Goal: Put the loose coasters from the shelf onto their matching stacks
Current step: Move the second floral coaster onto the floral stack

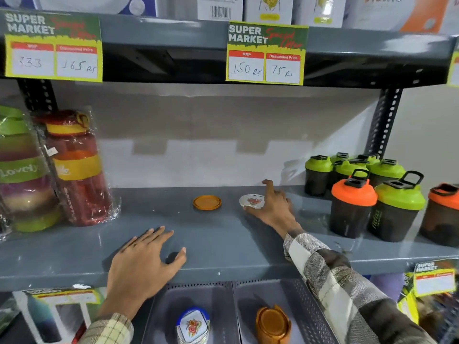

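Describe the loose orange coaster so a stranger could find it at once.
On the grey middle shelf, between the wrapped red bottle at left and the shaker bottles at right, two small discs lie flat. The orange coaster is the left one, plain and untouched; the white floral coaster beside it sits under the right hand.

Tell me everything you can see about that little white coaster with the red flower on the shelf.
The round white coaster with a red floral print lies on the grey metal shelf, right of the loose orange plastic coaster and apart from it. It looks glossy, perhaps plastic or ceramic. Its near edge seems slightly lifted. The right hand is on it: thumb at the near rim, fingers along the right side, index finger raised behind. A matching floral stack stands in a tray below.
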A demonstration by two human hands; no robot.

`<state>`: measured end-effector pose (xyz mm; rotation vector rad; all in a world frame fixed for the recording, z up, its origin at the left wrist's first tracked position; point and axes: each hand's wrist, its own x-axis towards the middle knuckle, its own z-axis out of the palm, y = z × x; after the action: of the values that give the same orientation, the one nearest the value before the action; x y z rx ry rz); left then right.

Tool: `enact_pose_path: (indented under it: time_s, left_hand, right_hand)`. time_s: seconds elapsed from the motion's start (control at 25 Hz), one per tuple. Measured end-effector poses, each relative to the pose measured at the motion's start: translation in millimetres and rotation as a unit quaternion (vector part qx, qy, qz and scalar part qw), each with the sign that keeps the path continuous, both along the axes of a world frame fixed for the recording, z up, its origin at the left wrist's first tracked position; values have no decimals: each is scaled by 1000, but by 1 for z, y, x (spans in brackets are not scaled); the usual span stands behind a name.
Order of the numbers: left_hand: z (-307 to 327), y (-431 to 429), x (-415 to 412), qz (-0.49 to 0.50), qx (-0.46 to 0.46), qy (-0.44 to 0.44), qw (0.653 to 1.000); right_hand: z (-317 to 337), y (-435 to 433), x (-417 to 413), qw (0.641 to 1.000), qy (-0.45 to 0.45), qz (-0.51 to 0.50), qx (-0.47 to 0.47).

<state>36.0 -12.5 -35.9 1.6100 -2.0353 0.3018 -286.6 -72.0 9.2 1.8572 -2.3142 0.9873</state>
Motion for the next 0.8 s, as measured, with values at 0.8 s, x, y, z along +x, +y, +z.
enact_pose_path:
  time_s: [0.8]
  left_hand:
    - [4, 3, -1, 2, -9, -2, 1000]
  right_hand:
    - [15, 25, 12, 984, 4, 47, -171]
